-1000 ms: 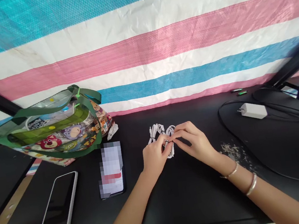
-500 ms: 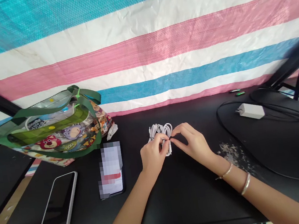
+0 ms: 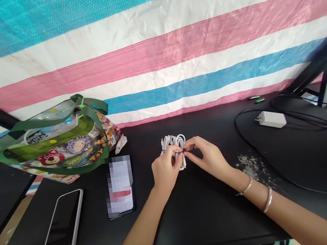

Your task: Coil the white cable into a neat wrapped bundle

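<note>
A bundle of white cable (image 3: 179, 139), folded into loops, lies on the black table (image 3: 192, 224) at the middle. My left hand (image 3: 165, 169) is at the bundle's near side, its thumb and forefinger pinched at a small black tie (image 3: 183, 150). From the right, my right hand (image 3: 209, 156) pinches the same tie between thumb and forefinger, its fingertips almost touching those of the left. Part of the bundle is hidden behind my left fingers.
On the left are a clear bag with green straps (image 3: 54, 148), a lit phone (image 3: 120, 185) and a white-edged dark phone (image 3: 59, 236). A white charger (image 3: 272, 119), black cable (image 3: 253, 142) and pale crumbs (image 3: 251, 167) lie right.
The fingers of my right hand have closed in on the black tie, which now shows more clearly between both hands. The whole view has shifted slightly.
</note>
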Demonstrator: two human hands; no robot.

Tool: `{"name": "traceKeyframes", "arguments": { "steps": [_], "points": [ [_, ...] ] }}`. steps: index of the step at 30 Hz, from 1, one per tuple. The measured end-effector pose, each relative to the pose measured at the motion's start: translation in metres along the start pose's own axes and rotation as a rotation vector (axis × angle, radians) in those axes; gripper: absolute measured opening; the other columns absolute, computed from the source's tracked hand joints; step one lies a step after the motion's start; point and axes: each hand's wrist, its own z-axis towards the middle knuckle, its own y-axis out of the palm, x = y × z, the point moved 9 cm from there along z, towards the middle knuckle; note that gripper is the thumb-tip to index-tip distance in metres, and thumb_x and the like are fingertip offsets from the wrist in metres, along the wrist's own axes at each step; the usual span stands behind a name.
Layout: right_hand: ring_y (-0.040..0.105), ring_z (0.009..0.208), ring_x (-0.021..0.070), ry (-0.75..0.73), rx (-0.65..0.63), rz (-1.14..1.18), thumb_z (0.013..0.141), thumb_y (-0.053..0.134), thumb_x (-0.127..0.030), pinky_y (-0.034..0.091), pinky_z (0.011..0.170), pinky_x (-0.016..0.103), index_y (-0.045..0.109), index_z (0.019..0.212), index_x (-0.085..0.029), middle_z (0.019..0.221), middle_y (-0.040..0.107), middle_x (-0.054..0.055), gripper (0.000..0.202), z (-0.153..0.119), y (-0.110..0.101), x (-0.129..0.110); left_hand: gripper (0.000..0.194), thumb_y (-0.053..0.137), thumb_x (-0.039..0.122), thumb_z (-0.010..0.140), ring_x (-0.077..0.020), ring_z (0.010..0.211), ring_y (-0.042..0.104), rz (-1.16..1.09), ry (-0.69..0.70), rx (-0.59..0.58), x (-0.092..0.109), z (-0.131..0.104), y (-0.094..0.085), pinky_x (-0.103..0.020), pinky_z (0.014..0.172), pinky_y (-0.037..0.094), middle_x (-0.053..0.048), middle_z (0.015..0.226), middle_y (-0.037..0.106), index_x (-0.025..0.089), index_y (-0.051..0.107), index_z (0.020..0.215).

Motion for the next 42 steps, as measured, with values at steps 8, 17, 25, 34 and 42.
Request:
{"name": "traceKeyframes", "arguments": {
  "steps": [8, 17, 25, 34, 42],
  "points": [
    [0.057, 0.06, 0.0141, -0.028, -0.059, 0.047, 0.089, 0.049, -0.014, 0.049, 0.055, 0.024, 0.052, 0.074, -0.022, 0.066, 0.062, 0.0, 0.017, 0.003, 0.001, -0.005, 0.014, 0.054, 0.019, 0.083, -0.0081, 0.05, 0.056, -0.001, -0.015, -0.037, -0.001, 0.001, 0.002, -0.016, 0.051, 0.032, 0.007, 0.057, 0.063, 0.024, 0.066, 0.086],
    [0.059, 0.064, 0.0156, -0.13, -0.09, -0.009, 0.092, 0.047, -0.017, 0.048, 0.057, 0.025, 0.052, 0.075, -0.022, 0.067, 0.063, 0.001, 0.019, 0.005, -0.001, -0.009, 0.016, 0.051, 0.021, 0.086, -0.0092, 0.052, 0.058, -0.035, -0.07, -0.095, -0.006, 0.001, 0.005, -0.017, 0.053, 0.034, 0.007, 0.06, 0.064, 0.026, 0.065, 0.09],
    [0.059, 0.066, 0.0148, -0.056, -0.041, 0.105, 0.088, 0.049, -0.014, 0.05, 0.059, 0.025, 0.052, 0.078, -0.022, 0.071, 0.061, 0.001, 0.013, 0.001, 0.002, -0.009, 0.015, 0.051, 0.018, 0.084, -0.0096, 0.053, 0.059, 0.033, -0.005, -0.07, 0.0, 0.0, 0.004, -0.018, 0.051, 0.034, 0.006, 0.058, 0.063, 0.024, 0.065, 0.088],
    [0.056, 0.063, 0.0135, -0.048, -0.028, 0.135, 0.087, 0.045, -0.007, 0.049, 0.057, 0.024, 0.053, 0.081, -0.022, 0.071, 0.059, 0.0, 0.018, -0.001, 0.005, -0.01, 0.014, 0.051, 0.022, 0.087, -0.0108, 0.053, 0.061, 0.073, 0.048, -0.068, 0.003, -0.002, 0.006, -0.018, 0.049, 0.034, 0.004, 0.06, 0.065, 0.023, 0.065, 0.089],
    [0.054, 0.079, 0.0206, -0.115, 0.008, -0.034, 0.088, 0.049, -0.009, 0.044, 0.068, 0.033, 0.058, 0.078, -0.023, 0.07, 0.066, 0.002, 0.02, 0.001, -0.004, -0.017, 0.018, 0.048, 0.025, 0.09, -0.0129, 0.059, 0.065, 0.067, 0.02, -0.129, 0.0, 0.0, 0.009, -0.018, 0.052, 0.038, 0.003, 0.066, 0.069, 0.024, 0.064, 0.097]
  ]
}}
